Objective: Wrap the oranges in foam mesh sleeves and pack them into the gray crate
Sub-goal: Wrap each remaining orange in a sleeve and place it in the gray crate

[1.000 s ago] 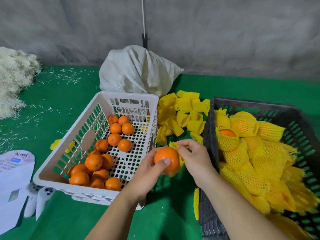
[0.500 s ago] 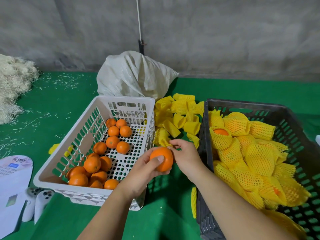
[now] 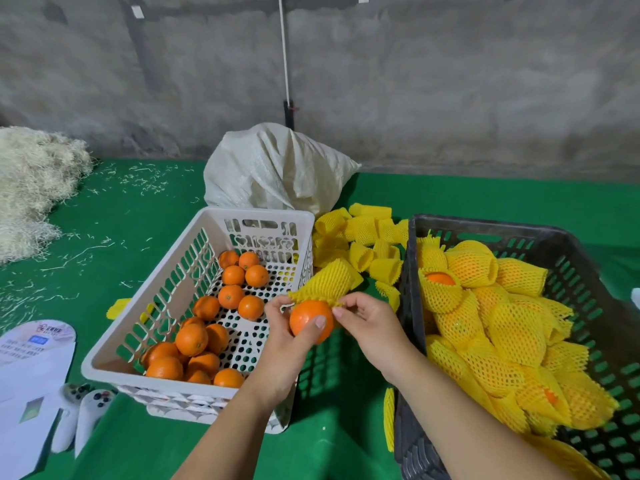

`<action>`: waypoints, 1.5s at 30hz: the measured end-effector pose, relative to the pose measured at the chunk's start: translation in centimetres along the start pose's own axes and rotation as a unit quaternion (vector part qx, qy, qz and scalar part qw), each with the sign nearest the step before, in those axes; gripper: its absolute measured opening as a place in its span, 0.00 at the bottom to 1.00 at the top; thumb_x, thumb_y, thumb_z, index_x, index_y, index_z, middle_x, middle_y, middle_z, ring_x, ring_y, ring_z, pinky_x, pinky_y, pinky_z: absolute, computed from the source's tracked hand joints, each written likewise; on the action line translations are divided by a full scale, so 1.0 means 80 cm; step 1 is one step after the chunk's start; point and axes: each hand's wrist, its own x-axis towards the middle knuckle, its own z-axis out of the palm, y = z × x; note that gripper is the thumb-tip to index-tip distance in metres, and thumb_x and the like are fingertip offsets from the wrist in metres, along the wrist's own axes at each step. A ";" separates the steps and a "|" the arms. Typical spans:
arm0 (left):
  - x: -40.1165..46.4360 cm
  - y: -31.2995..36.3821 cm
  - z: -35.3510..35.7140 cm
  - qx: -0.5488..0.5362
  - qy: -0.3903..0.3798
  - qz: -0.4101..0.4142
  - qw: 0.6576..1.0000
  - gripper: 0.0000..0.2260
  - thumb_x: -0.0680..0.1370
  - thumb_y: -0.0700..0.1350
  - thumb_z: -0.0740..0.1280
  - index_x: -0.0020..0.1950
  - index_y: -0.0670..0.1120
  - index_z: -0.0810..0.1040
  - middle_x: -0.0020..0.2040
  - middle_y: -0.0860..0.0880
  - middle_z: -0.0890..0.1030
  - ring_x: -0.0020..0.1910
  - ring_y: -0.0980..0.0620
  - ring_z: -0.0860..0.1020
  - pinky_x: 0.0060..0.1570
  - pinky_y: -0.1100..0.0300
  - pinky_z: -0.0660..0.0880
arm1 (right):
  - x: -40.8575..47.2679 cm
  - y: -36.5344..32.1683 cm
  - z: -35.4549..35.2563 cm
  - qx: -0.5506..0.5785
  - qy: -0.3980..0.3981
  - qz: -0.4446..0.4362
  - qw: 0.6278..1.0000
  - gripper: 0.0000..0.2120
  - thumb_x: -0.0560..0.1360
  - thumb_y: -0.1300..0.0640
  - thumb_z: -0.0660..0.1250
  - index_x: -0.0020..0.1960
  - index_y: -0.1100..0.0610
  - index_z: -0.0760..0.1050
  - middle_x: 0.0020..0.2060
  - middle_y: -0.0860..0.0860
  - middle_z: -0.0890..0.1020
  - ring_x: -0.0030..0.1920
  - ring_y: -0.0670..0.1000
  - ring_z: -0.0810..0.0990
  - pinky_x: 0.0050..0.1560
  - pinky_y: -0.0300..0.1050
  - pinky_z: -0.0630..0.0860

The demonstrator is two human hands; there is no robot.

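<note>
My left hand (image 3: 285, 336) grips a bare orange (image 3: 309, 320) between the two crates, thumb across its front. A yellow foam mesh sleeve (image 3: 329, 280) sits at the orange's far side, its open end stretched over the top edge. My right hand (image 3: 372, 327) pinches that open end at the right; a left finger holds the other side. The gray crate (image 3: 585, 271) on the right holds several sleeved oranges (image 3: 512, 330). The white basket (image 3: 166, 292) on the left holds several bare oranges (image 3: 194, 337).
A loose pile of empty yellow sleeves (image 3: 363, 237) lies behind the hands, between the crates. A white sack (image 3: 277, 171) stands at the back. Straw (image 3: 31, 188) lies far left, papers (image 3: 31, 368) and a white controller (image 3: 86, 407) at the near left, all on green cloth.
My right hand has picked up a sleeve from the pile and brought its open end onto the orange. The orange has stayed in my left hand.
</note>
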 end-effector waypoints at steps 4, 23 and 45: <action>0.007 -0.003 0.000 -0.068 0.034 0.000 0.997 0.35 0.76 0.64 0.71 0.77 0.68 0.54 0.77 0.48 0.66 0.72 0.54 0.74 0.72 0.46 0.73 | -0.008 -0.005 0.004 -0.061 -0.054 -0.071 0.994 0.02 0.79 0.52 0.70 0.48 0.46 0.81 0.40 0.47 0.83 0.42 0.43 0.80 0.48 0.47 0.78; 0.011 -0.007 0.009 -0.121 0.041 0.022 0.991 0.11 0.79 0.43 0.73 0.58 0.50 0.74 0.50 0.46 0.82 0.52 0.44 0.81 0.57 0.45 0.80 | -0.028 -0.009 0.017 -0.207 0.019 -0.328 0.922 0.08 0.76 0.59 0.64 0.56 0.55 0.73 0.49 0.44 0.72 0.47 0.44 0.75 0.44 0.42 0.76; 0.013 -0.008 0.007 -0.047 0.009 0.079 0.996 0.17 0.79 0.47 0.73 0.68 0.52 0.78 0.59 0.46 0.83 0.60 0.48 0.82 0.58 0.53 0.79 | -0.009 0.001 0.011 -0.180 0.048 -0.153 0.970 0.20 0.75 0.60 0.73 0.61 0.46 0.71 0.54 0.40 0.75 0.52 0.40 0.77 0.49 0.34 0.75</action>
